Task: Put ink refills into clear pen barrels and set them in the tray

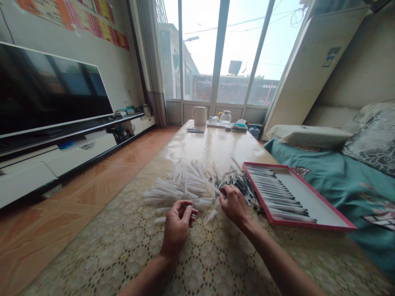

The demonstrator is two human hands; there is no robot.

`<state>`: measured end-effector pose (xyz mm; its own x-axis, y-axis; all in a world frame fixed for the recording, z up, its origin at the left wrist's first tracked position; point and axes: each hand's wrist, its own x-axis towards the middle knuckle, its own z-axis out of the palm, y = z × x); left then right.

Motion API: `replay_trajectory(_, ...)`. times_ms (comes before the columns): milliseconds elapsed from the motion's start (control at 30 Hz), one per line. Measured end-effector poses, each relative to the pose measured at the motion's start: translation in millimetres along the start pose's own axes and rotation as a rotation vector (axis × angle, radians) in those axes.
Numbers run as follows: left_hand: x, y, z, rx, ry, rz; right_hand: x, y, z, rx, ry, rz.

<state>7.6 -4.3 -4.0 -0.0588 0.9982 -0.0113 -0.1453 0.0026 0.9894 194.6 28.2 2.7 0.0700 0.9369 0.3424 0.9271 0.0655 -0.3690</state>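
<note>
A heap of translucent white pen tubes (182,183) lies on the table in front of my hands. My left hand (177,224) is closed at the near edge of this heap, thumb pressed against the fingers; what it pinches is too small to make out. My right hand (235,205) is closed, its fingertips on the end of a white pen tube (215,188) that slants toward the heap. Just beyond it lies a pile of dark pen parts (242,183). Between my hands a short white piece (212,215) rests on the tablecloth.
At the right, a shallow pink-rimmed box (321,205) holds a row of pens with dark ends (279,193). A beige jug (200,116), a glass pot (226,118) and a tissue pack (240,126) stand at the table's far end. A teal-covered sofa (314,172) flanks the right side.
</note>
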Motion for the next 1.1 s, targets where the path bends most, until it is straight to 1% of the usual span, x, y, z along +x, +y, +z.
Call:
replay_trajectory(100,-5.6,4.6,4.0,-0.017,-0.095,-0.007,-19.2,11.5,-18.3,0.098,0.056,0.040)
replay_trajectory(167,-8.7,7.2,6.9,-0.068,-0.194,-0.074,-30.8,13.5,-27.9,0.215,0.076,0.034)
replay_trajectory(233,-10.3,8.2,8.9,-0.153,-0.280,-0.185,-41.4,9.9,-33.7,0.336,0.037,-0.011)
replay_trajectory(333,-10.1,6.4,9.1,-0.283,-0.362,-0.325,-54.3,-2.6,-35.7,0.475,-0.076,-0.096)
replay_trajectory(433,-8.4,2.5,7.1,-0.364,-0.423,-0.364,-58.7,-14.4,-34.3,0.545,-0.133,-0.162)
replay_trajectory(500,-7.3,0.4,5.9,-0.395,-0.416,-0.365,-54.1,-16.8,-33.4,0.556,-0.157,-0.209)
replay_trajectory(600,-6.1,-0.4,5.1,-0.430,-0.322,-0.368,-36.1,-9.6,-31.1,0.457,-0.139,-0.211)
replay_trajectory(633,-5.9,-0.1,5.0,-0.442,-0.285,-0.372,-28.4,-5.1,-29.5,0.380,-0.111,-0.187)
replay_trajectory(700,-5.4,0.7,5.0,-0.462,-0.227,-0.381,-13.1,3.6,-25.0,0.149,-0.066,-0.146)
replay_trajectory(767,-5.0,1.5,4.6,-0.476,-0.184,-0.377,-1.0,9.2,-19.1,-0.063,-0.083,-0.152)
replay_trajectory(800,-4.7,1.9,4.3,-0.481,-0.161,-0.369,3.2,10.1,-16.0,-0.131,-0.102,-0.163)
replay_trajectory(933,-4.2,3.7,3.1,-0.484,-0.095,-0.350,9.4,4.5,-6.0,-0.228,-0.148,-0.197)
replay_trajectory(1100,-4.9,5.7,3.1,-0.491,-0.103,-0.342,6.7,-3.9,-6.9,-0.310,-0.177,-0.269)
